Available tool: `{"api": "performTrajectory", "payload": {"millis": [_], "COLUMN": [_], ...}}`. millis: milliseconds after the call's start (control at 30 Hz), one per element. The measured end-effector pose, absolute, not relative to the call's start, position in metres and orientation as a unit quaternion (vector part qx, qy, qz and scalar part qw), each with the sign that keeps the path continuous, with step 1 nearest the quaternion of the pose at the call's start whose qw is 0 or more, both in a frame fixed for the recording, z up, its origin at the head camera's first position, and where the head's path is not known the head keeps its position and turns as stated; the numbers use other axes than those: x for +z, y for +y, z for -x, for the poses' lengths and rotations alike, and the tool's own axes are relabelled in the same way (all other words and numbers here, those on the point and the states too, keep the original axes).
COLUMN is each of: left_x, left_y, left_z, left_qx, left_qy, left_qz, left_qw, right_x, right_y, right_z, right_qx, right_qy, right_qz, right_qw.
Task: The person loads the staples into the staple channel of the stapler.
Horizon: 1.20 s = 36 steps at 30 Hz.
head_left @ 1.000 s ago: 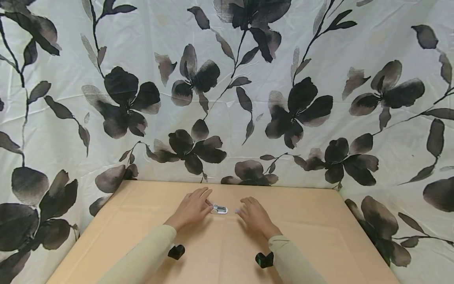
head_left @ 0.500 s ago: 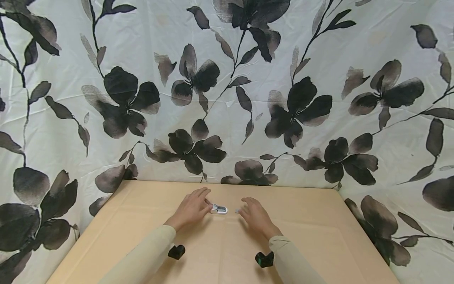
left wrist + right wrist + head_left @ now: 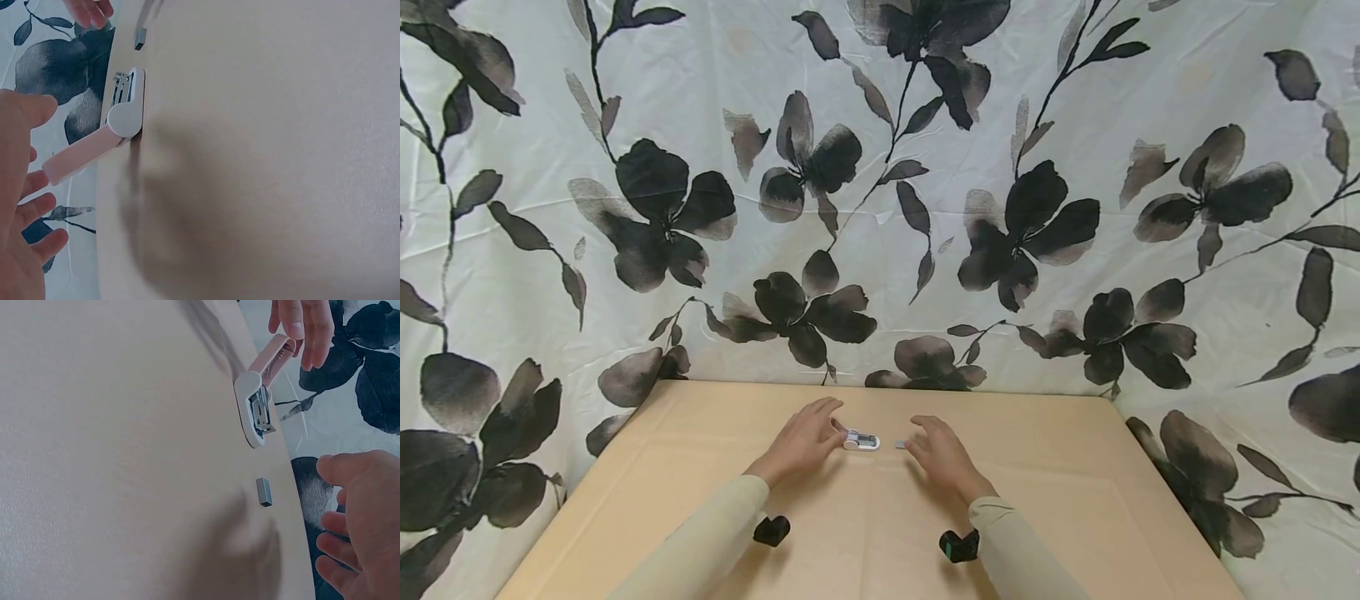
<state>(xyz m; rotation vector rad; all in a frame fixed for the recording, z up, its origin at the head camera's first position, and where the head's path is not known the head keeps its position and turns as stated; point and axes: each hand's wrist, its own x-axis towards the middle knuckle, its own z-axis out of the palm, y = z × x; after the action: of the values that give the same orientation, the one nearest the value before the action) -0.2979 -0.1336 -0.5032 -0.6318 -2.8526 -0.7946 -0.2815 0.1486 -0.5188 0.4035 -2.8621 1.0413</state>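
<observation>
A small white and pink stapler (image 3: pixel 861 441) lies opened on the table, its pink top arm (image 3: pixel 82 154) swung back toward my left hand (image 3: pixel 802 436). The metal staple channel (image 3: pixel 261 411) is exposed. In the left wrist view, a left fingertip is at the end of the pink arm and the thumb stands apart from it. A short grey strip of staples (image 3: pixel 264 492) lies on the table beyond the stapler's white end. My right hand (image 3: pixel 943 451) is beside that strip, fingers loosely bent, and the right wrist view shows nothing between thumb and fingers.
The light tan table (image 3: pixel 865 525) ends at a white floral cloth (image 3: pixel 910 275) hanging behind and at its sides. Black camera mounts sit at the left wrist (image 3: pixel 772 531) and right wrist (image 3: pixel 959 547).
The right fingertips have drawn slightly away from the staple strip, so more of it shows. The left hand and stapler stay nearly still.
</observation>
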Motion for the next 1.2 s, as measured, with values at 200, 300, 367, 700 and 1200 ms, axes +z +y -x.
{"api": "performTrajectory", "payload": {"millis": [200, 300, 367, 700, 1200], "left_x": [-0.5047, -0.5049, -0.5056, -0.5074, -0.5062], "left_y": [-0.1343, -0.1351, -0.1353, -0.1355, -0.1374], "left_z": [0.2983, 0.2981, 0.2979, 0.2981, 0.2984], "left_qx": [-0.288, -0.297, -0.296, -0.303, -0.306], "left_qy": [-0.938, -0.935, -0.933, -0.932, -0.933], "left_qz": [0.192, 0.193, 0.199, 0.196, 0.190], "left_qw": [0.037, 0.036, 0.042, 0.031, 0.025], "right_x": [-0.5200, -0.5213, -0.5224, -0.5241, -0.5271], "right_y": [0.1483, 0.1479, 0.1478, 0.1479, 0.1453], "right_z": [0.2812, 0.2823, 0.2827, 0.2835, 0.2832], "right_qx": [0.348, 0.347, 0.346, 0.364, 0.376], "right_qy": [-0.928, -0.928, -0.928, -0.922, -0.919], "right_qz": [-0.130, -0.133, -0.131, -0.127, -0.119], "right_qw": [0.035, 0.037, 0.036, 0.034, 0.017]}}
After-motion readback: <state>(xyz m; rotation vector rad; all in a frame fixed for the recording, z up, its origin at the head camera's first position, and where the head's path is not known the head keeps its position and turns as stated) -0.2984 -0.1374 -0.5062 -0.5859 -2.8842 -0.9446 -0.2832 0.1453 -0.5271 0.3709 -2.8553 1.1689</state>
